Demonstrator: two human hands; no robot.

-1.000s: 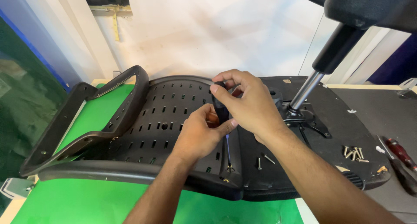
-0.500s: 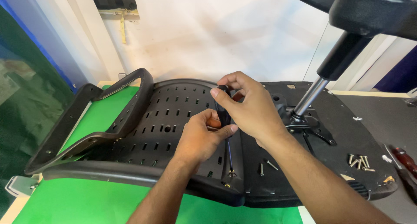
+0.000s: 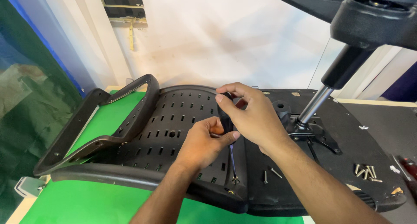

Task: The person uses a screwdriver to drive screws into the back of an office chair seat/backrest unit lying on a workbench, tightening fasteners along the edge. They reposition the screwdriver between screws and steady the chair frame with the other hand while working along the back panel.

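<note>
While the left hand steadies the lower part of the screwdriver, its grip closed around the dark handle, the right hand pinches the handle's top between fingers and thumb. The screwdriver stands nearly upright, its thin shaft reaching down to a screw at the front edge of the black perforated chair back, which lies across the green desk. Loose screws lie on the seat base to the right, near the gas cylinder.
</note>
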